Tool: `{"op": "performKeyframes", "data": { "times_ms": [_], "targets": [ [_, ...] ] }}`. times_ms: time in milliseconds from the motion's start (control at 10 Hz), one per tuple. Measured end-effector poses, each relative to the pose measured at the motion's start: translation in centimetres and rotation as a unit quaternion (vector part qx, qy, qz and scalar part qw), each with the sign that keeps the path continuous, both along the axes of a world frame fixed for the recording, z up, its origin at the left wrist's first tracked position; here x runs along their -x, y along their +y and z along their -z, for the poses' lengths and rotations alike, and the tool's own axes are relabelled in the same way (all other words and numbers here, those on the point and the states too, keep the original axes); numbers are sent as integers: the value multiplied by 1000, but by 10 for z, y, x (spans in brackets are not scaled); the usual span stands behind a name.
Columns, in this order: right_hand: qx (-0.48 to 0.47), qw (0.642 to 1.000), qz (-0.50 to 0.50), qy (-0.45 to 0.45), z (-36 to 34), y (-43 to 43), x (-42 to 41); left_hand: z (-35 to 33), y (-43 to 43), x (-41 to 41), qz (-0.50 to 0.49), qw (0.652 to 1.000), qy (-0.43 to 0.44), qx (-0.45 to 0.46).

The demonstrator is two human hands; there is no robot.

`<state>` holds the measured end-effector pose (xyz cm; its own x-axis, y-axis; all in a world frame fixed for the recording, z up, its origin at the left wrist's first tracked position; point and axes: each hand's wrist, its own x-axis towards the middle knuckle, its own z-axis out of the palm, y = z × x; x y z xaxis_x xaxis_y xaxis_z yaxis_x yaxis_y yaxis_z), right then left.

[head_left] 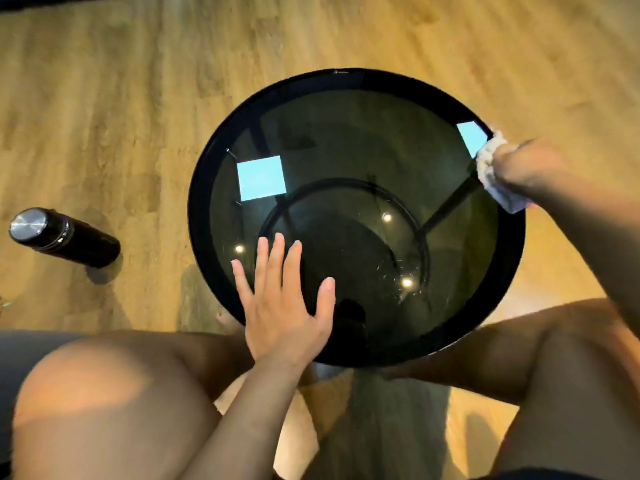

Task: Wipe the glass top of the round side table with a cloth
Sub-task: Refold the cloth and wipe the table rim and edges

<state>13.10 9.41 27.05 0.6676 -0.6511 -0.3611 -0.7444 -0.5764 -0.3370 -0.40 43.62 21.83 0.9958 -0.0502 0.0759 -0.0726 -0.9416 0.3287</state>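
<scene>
The round side table has a dark smoked glass top [346,140] inside a black rim [201,188], seen from above between my knees. My left hand [282,306] lies flat on the near left part of the glass, fingers straight and spread. My right hand [526,164], blurred, grips a bunched white cloth [491,174] at the right edge of the glass, against the rim. Faint scratches or smears show on the glass near the front right. Bright squares and spots on the glass are reflections.
A black cylindrical bottle [65,237] with a silver cap stands on the wooden floor [138,81] left of the table. My bare knees [104,393] flank the table's near edge. A dark grey seat edge [20,348] shows at far left.
</scene>
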Motion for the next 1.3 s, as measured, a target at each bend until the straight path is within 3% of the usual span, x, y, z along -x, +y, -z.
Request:
{"op": "performKeyframes", "data": {
  "times_ms": [300,400,500,600,700,800,900,1000,1100,1300],
  "targets": [
    [-70,989,127,10,29,57,161,-2,-2,3,21,999,-23,-7],
    [-143,961,221,-81,24,130,205,0,-2,12,21,999,-35,19],
    [-225,945,209,-113,26,176,230,-3,-12,33,32,997,-31,61],
    [-351,920,166,-56,16,232,253,-21,-23,63,64,989,-47,128],
    [-481,866,134,-37,-4,247,251,-48,-15,70,39,972,-43,227],
    [-626,772,69,-82,-36,236,233,-78,12,86,-82,907,-11,413],
    [-694,709,69,-105,-51,222,231,-83,21,103,-125,837,88,525],
    [-710,687,86,-124,-48,208,252,-80,10,126,-69,803,255,534],
    [-724,669,117,-121,-45,202,267,-81,-2,131,-47,798,289,527],
    [-639,754,83,-126,-38,195,259,-83,1,127,-111,775,234,576]
  ]
}}
